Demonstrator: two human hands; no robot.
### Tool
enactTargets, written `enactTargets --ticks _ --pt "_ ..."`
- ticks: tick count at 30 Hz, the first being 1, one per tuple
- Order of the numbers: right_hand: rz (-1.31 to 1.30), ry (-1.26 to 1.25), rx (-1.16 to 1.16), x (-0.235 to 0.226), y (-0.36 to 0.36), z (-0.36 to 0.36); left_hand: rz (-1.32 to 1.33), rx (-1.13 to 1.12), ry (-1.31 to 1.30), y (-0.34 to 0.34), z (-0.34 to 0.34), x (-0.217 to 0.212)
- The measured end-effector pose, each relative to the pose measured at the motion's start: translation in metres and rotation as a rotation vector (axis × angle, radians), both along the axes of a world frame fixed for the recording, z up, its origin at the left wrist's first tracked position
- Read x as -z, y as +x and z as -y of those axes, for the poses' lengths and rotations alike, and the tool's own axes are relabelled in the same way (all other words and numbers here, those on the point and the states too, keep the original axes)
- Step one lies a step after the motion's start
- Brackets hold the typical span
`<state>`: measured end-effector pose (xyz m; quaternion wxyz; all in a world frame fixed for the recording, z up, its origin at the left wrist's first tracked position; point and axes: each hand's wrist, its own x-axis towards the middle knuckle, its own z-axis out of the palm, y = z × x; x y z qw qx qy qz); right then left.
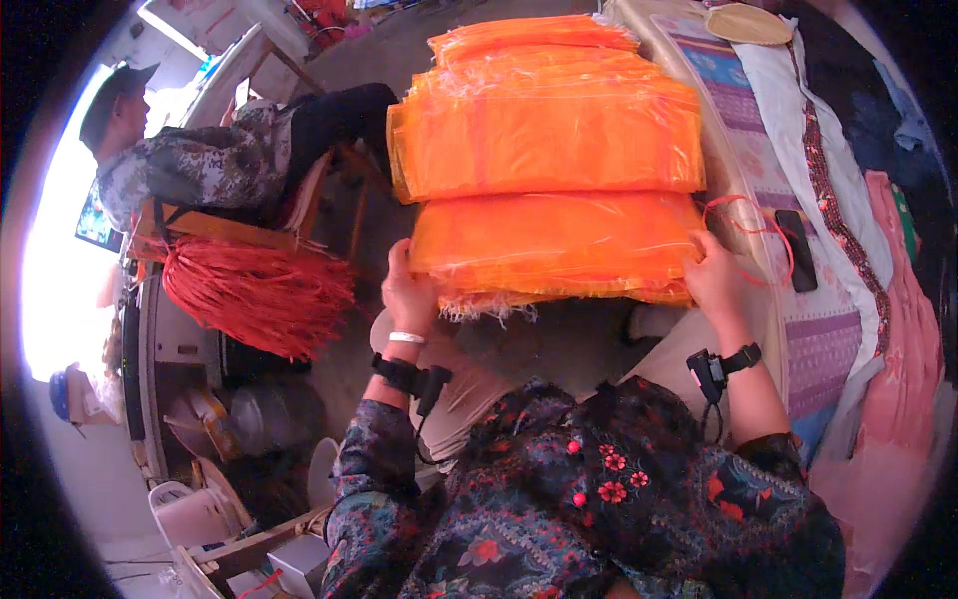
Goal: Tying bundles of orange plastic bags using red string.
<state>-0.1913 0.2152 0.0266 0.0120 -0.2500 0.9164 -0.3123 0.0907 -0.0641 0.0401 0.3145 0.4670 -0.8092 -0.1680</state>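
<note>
Holding orange bundle (559, 235) by edges, bedding (823, 349) close right

White light (60, 270) glares left of a wooden chair (317, 195) on grey floor (364, 60), with a patterned bed (823, 349) at right.

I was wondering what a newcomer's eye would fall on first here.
Most likely the bright orange stack at upper centre, with the left hand and right hand at opposite sides of its near end. After that, perhaps the bundle of red strands hanging at left, near a seated person.
</note>
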Motion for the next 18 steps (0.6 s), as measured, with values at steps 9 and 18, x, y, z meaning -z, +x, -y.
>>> enactTargets --ticks 9,18 --pt "-0.040 0.113 -0.228 0.042 0.004 -0.015 0.592 0.492 -0.313 0.050 0.037 0.035" --pt "0.049 -0.057 -0.148 0.057 0.009 -0.024 -0.198 0.156 0.893 0.067 0.064 0.086"
